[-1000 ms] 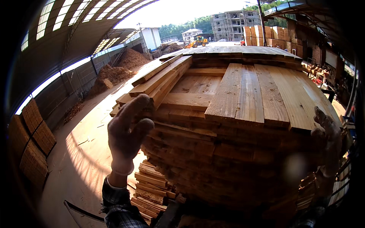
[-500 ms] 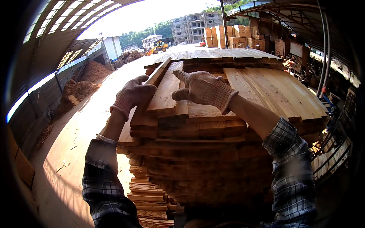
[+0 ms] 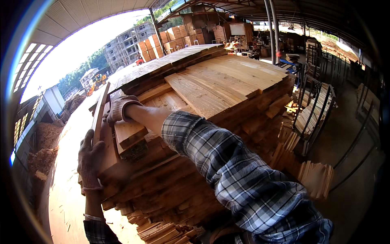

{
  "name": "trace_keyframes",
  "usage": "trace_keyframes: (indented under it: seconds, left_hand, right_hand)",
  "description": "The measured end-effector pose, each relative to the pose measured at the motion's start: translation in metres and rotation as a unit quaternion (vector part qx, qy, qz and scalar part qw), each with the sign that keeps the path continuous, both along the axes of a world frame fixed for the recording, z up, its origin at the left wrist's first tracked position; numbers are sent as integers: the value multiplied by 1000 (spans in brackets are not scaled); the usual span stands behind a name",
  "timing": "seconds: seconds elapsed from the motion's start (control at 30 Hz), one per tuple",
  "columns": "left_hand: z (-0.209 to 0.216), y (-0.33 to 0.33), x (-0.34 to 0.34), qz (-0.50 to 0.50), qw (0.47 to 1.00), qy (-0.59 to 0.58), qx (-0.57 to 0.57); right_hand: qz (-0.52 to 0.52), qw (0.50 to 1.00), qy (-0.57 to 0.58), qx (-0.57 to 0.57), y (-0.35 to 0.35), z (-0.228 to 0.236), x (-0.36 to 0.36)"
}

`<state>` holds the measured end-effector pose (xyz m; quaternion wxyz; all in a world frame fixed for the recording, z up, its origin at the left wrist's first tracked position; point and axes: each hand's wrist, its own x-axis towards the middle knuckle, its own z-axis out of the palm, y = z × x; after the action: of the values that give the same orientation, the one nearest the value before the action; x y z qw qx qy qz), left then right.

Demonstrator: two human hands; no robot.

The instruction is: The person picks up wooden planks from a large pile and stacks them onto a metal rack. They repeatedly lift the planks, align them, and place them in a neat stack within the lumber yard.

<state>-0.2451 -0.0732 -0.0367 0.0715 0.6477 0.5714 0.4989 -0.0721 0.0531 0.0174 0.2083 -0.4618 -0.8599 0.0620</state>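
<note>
A narrow wooden board [image 3: 100, 109] stands on its edge along the left side of a tall lumber stack [image 3: 170, 183]. My left hand [image 3: 90, 158], in a knitted work glove, is closed on the board's near end. My right hand [image 3: 121, 109], gloved too, reaches across to the left and lies over a thick wooden plank [image 3: 131, 132] on top of the stack. Its fingers bend down over the plank's left edge, and their tips are partly hidden. Wide pale planks [image 3: 227, 77] lie side by side to the right.
Sawdust heaps [image 3: 44, 156] lie beside the left wall. A dark metal rack [image 3: 315, 118] holding wood strips stands to the right, with a bundle of strips [image 3: 316, 179] near it. Pallets of stacked timber [image 3: 174, 36] and a yellow loader [image 3: 97, 80] are farther off.
My view has swung right and tilted. My right hand has moved to the plank's left edge, its fingers bending down. My left hand has slid to the narrow board's near end.
</note>
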Motion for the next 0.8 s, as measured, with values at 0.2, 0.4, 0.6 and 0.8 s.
trace_keyframes:
  seconds: [0.2,0.4,0.6,0.8]
  left_hand:
    - [16,-19,33,25,992,114,-43]
    - [20,-21,40,96,975,199,-20]
    - [25,-17,75,118,967,225,-20]
    - [10,-14,52,101,978,181,11]
  right_hand:
    - [61,997,39,-17,-14,17,146]
    - [-95,991,-65,-64,-41,18,378]
    - [-148,941,156,-262,18,-41,542]
    - [-148,980,-78,-108,17,-4,456]
